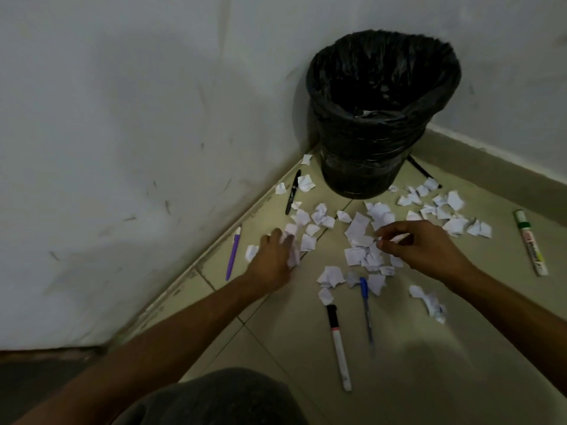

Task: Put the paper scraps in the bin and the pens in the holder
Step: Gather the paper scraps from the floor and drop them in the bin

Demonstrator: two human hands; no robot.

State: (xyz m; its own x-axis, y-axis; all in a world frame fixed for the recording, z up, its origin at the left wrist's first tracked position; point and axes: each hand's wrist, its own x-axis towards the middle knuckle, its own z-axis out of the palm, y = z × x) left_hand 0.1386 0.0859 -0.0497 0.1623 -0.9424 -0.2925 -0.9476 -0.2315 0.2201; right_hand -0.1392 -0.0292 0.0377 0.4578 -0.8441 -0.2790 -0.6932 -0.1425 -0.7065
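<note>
The left hand (274,256) clenches a wad of crumpled scraps (293,251), fingers curled over it, forearm stretched far and left. The right hand (426,245), knuckles up, pinches a small scrap (376,240) at the far edge of the near pile. White, creased paper scraps (357,223) lie strewn over the tiles near the black-lined bin (377,118) in the far corner. A purple pen (233,253) lies left by the wall, a blue pen (366,311) and a white marker (337,342) near, and a green-capped marker (530,240) on the right.
</note>
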